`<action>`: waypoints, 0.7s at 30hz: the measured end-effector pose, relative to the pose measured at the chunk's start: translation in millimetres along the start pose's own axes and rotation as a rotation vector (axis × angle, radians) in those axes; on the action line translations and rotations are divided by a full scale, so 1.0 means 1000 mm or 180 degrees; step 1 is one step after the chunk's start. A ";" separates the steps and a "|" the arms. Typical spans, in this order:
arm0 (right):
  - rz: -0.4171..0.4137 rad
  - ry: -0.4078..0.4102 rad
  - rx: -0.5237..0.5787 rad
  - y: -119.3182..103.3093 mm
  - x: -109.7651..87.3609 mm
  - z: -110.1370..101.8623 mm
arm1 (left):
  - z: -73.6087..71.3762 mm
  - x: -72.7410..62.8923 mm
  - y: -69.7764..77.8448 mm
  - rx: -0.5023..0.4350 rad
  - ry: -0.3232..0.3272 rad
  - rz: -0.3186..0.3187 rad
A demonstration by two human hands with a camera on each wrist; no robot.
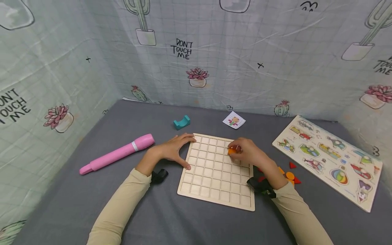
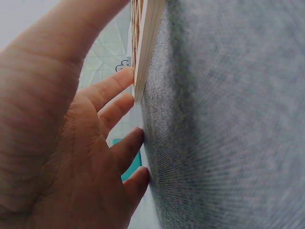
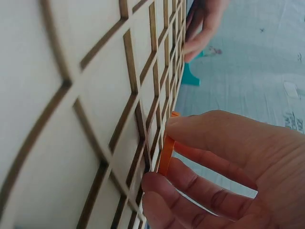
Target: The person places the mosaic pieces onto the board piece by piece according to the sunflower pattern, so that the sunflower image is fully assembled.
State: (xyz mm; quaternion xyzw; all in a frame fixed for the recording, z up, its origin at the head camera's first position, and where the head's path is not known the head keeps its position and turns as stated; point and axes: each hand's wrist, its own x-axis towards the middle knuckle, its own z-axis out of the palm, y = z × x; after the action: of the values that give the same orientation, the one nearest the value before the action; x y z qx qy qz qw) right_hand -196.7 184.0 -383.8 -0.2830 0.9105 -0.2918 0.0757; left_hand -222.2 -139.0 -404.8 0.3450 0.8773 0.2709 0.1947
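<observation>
On the cloth backdrop (image 1: pixel 220 30) beyond the grid board, black lettering (image 1: pixel 183 48) reads "DON'T TOUCH ME"; the same words, cut by the picture's edges, recur further out to the board's left and right. Small print on the puzzle board (image 1: pixel 281 135), to the right of the grid board, is too fine to read.

The pale wooden grid board (image 1: pixel 211 177) is divided by thin raised strips into shallow square cells. The puzzle board carries colourful picture pieces, among them vehicles and a striped ball.

The orange piece (image 1: pixel 231 151) is flat, thin and plain, its outline partly covered by fingers. It is at the grid board's far right part, pinched between the thumb and fingers of the right hand (image 1: pixel 246 150); whether it sits in a cell cannot be told. The left hand (image 1: pixel 173 149) grasps nothing, its fingers spread, touching the grid board's left edge and far left corner.

Right of the grid board, near the right wrist, lie an orange disc (image 1: pixel 290 176) and a red triangle (image 1: pixel 292 165). Beyond it on the grey-covered table (image 1: pixel 162 217) are a teal block (image 1: pixel 182 122) and a flower-printed card (image 1: pixel 234 120); to its left, a pink tube (image 1: pixel 122 154) with a white band.
</observation>
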 end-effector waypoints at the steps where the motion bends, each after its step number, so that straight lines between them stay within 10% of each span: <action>1: -0.0016 -0.0019 0.0003 -0.001 0.002 0.001 | 0.000 0.000 0.000 -0.0002 -0.0002 -0.0003; 21: -0.0266 0.0139 0.0028 -0.004 0.024 0.017 | -0.001 0.000 -0.001 -0.0079 0.0006 0.0022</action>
State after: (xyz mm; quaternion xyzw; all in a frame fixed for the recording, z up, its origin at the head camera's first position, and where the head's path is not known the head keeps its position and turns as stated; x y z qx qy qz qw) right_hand -209.7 158.9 -394.7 -0.3139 0.8981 -0.3048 0.0448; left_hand -222.8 -140.2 -404.9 0.3453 0.8729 0.2827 0.1973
